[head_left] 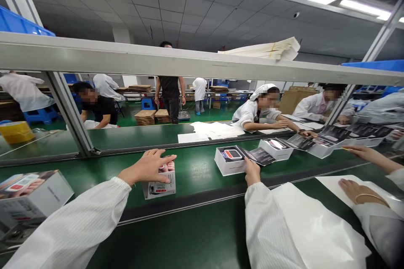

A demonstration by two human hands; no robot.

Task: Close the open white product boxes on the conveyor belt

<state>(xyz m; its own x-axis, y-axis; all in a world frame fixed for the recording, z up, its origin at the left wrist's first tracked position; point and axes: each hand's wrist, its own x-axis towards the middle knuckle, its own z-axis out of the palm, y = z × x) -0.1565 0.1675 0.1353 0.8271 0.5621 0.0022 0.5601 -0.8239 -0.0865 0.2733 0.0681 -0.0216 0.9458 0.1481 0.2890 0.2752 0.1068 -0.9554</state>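
Green conveyor belt [195, 172] runs 9 to 3 o'clock across the middle of the view. Grey metal frame rail [158, 61] crosses above it, 9 to 3, with a slanted strut at 9 o'clock.

White plastic sheet [315, 231] lies on the near bench at 4 o'clock, partly under the person's right sleeve. Printed carton [41, 193] sits at 8 o'clock, at the left edge on the near side of the belt.

Closed box [159, 187]: small, white, with a printed front. It stands on the belt at 7 o'clock from view centre, close to the near edge. Open box [225, 166]: white, on the belt at 4 o'clock, well apart from the closed box. A red-and-white device [232, 154] lies inside, and the dark printed lid [260, 156] is folded out toward 3 o'clock. Further open boxes follow along the belt toward 2 o'clock.

Left hand [148, 168]: palm down on top of the closed box, fingers spread and flat, not curled round it. Right hand [252, 172]: back of the hand faces the camera, and the fingertips meet the near right corner of the open box. Cannot tell whether the fingers grasp the box or only touch it.

Co-worker's hand [356, 191] rests flat on the white sheet at 3 to 4 o'clock.
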